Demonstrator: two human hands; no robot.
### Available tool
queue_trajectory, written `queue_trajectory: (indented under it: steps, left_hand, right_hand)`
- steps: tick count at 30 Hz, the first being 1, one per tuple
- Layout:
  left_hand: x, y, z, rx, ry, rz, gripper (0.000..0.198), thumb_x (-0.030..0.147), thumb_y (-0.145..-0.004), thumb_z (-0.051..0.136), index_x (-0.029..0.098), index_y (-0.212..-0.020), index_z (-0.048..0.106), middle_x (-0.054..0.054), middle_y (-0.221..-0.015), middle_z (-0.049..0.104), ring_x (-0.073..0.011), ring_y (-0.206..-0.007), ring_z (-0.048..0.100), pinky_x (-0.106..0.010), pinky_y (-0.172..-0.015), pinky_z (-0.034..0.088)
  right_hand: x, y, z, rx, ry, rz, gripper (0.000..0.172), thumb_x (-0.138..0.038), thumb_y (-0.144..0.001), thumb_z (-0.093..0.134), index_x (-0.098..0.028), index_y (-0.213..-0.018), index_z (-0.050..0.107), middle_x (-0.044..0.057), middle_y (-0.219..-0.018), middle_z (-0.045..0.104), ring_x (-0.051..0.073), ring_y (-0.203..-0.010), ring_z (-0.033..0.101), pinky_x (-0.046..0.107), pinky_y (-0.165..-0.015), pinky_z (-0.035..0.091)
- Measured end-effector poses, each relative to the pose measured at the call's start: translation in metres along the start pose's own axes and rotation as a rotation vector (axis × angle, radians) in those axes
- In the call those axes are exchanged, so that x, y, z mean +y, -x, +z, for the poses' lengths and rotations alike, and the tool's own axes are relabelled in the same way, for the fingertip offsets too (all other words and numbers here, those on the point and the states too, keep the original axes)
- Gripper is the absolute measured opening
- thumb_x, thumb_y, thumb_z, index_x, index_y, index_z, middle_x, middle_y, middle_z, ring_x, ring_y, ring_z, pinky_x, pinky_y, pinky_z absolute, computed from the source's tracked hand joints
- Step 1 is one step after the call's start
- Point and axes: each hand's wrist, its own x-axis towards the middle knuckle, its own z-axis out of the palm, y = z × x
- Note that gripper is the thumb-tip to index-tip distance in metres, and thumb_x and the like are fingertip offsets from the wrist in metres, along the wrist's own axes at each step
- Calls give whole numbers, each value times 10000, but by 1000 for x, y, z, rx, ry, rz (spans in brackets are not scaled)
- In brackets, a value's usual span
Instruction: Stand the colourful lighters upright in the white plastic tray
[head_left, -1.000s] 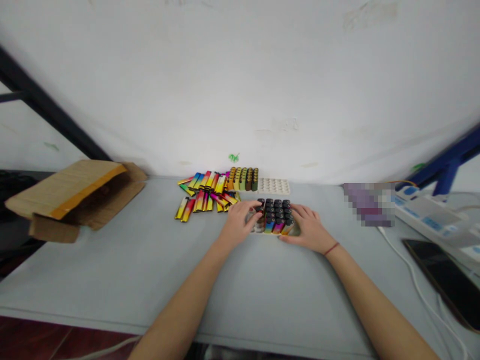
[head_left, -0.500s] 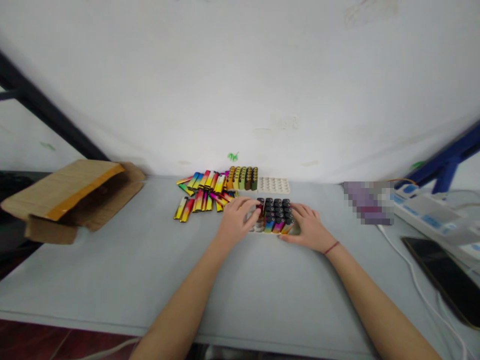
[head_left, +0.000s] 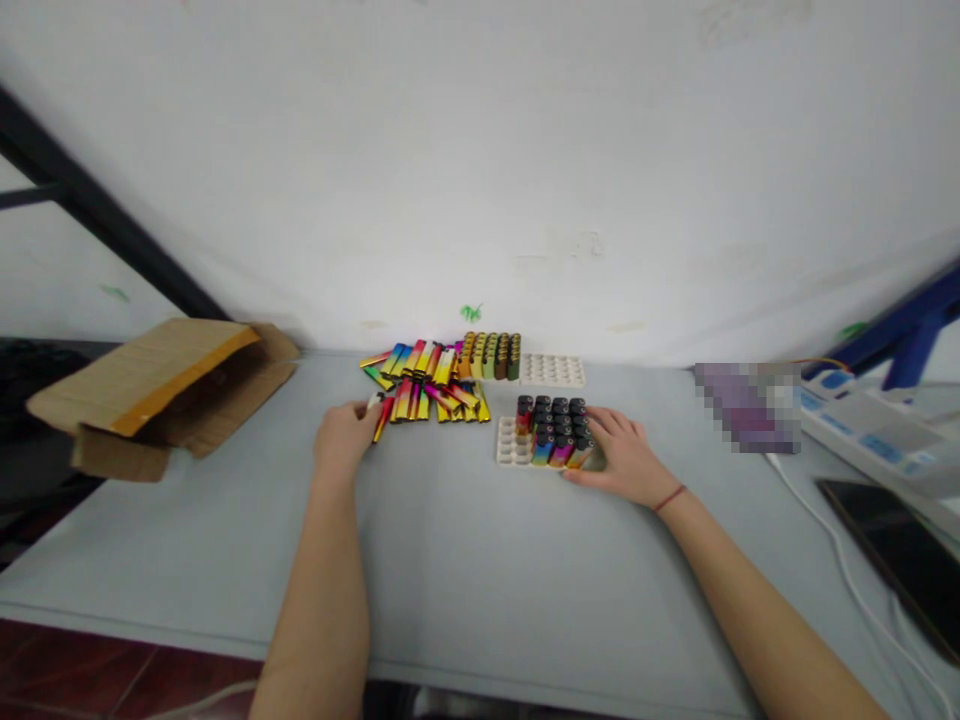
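A white tray point(head_left: 506, 442) stands near the middle of the table, its right part filled with upright black-topped lighters point(head_left: 561, 430); a few slots on its left side show bare. My right hand point(head_left: 619, 455) rests spread against the tray's right side. My left hand point(head_left: 347, 435) has its fingers closed on a silver-white lighter point(head_left: 373, 401) at the left end of a loose pile of shiny coloured lighters point(head_left: 424, 380). A red and yellow lighter point(head_left: 383, 418) lies right beside those fingers.
Behind the tray stand a block of gold and green lighters point(head_left: 491, 356) and a second white tray point(head_left: 553, 370). An open cardboard box point(head_left: 180, 385) lies at the left. A power strip point(head_left: 870, 425), a phone point(head_left: 892, 560) and a white cable point(head_left: 825, 540) are at the right.
My left hand has moved left from the tray to the loose lighters and closed on one. The tray's left slots now show. My right hand stays at the tray.
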Motion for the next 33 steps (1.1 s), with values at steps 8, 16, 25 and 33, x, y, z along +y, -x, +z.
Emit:
queue_trajectory:
  steps: [8,16,25,33]
  left_hand:
    - [21,7,-5,-5,-24,-65,356,361,-858,470,132,-1070,641,-178,-1036,707,-322,-997,636,-367,-776,462]
    - [53,19,-4,88,808,-37,338,437,-886,412,160,-846,602,31,-535,461,-119,-479,436,-232,-489,332]
    - [93,50,23,-288,1306,186,372,545,-798,602,190,-790,491,18,-659,588,-77,-503,498,-194,-476,382]
    - [117,70,25,-546,1546,-113,387,580,-879,404,208,-788,459,86,-489,417,-59,-329,335,-179,-369,295]
  right_hand:
    - [-1,0,-1,-3,10,4,746,-694,-731,597,-189,-1278,549,164,-1369,518,355,-1220,452,504,-958,376]
    - [0,0,0,-7,12,2,750,-677,-734,606,-165,-1278,547,163,-1372,517,348,-1227,450,500,-966,375]
    - [0,0,0,-6,16,5,755,-688,-731,602,-169,-1277,550,168,-1371,513,351,-1220,452,499,-958,378]
    - [1,1,0,-4,18,0,753,-695,-739,585,-189,-1294,543,160,-1372,510,347,-1217,452,488,-960,375]
